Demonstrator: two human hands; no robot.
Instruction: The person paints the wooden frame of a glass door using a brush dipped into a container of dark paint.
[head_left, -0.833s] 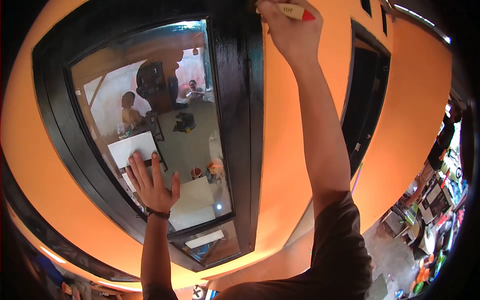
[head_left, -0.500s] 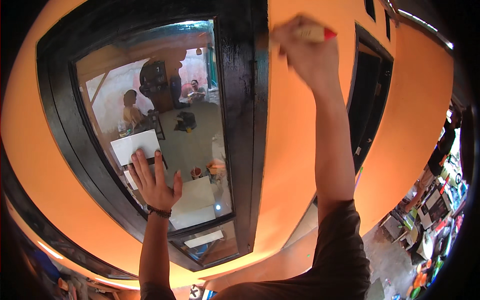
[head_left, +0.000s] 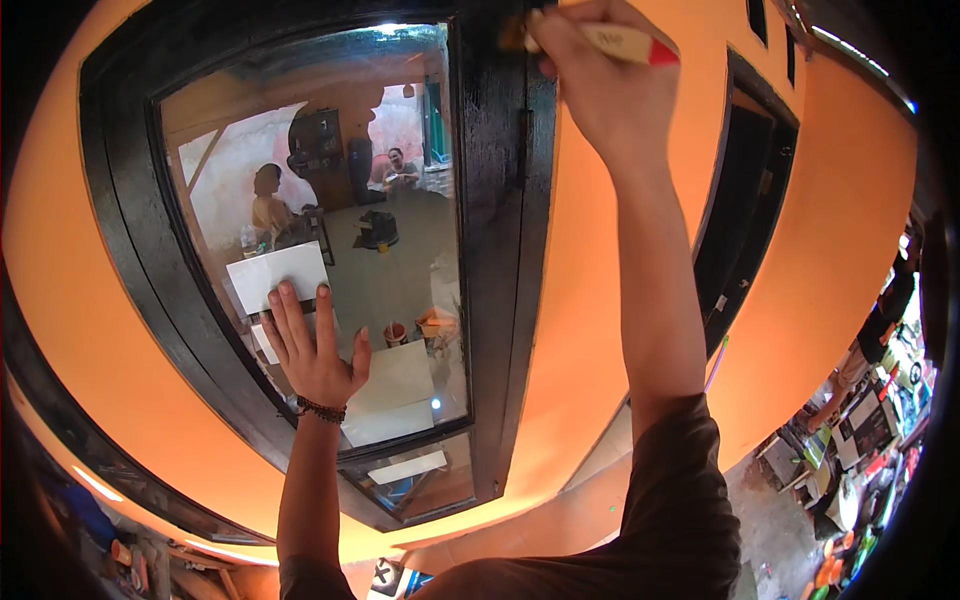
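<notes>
My left hand (head_left: 320,355) rests with spread fingers on the glass pane (head_left: 365,280) of a black-framed window (head_left: 492,250). A white rectangle (head_left: 275,262) shows in the glass under my fingertips; whether it lies behind the pane I cannot tell. My right hand (head_left: 610,80) grips a paintbrush (head_left: 620,42) with a pale wooden handle and a red tip, its blurred bristles against the upper right part of the black frame. The frame’s paint looks glossy.
An orange wall (head_left: 580,330) surrounds the window, with a dark doorway (head_left: 740,190) to the right. Two people, furniture and a bucket show in the glass. Another person (head_left: 880,300) is at the far right, above cluttered items (head_left: 860,430). A long dark window (head_left: 45,370) curves along the left.
My right hand dipped toward the wall side, then moved back up and left, bringing the brush onto the black frame. The view has shifted slightly; my left hand stays on the glass.
</notes>
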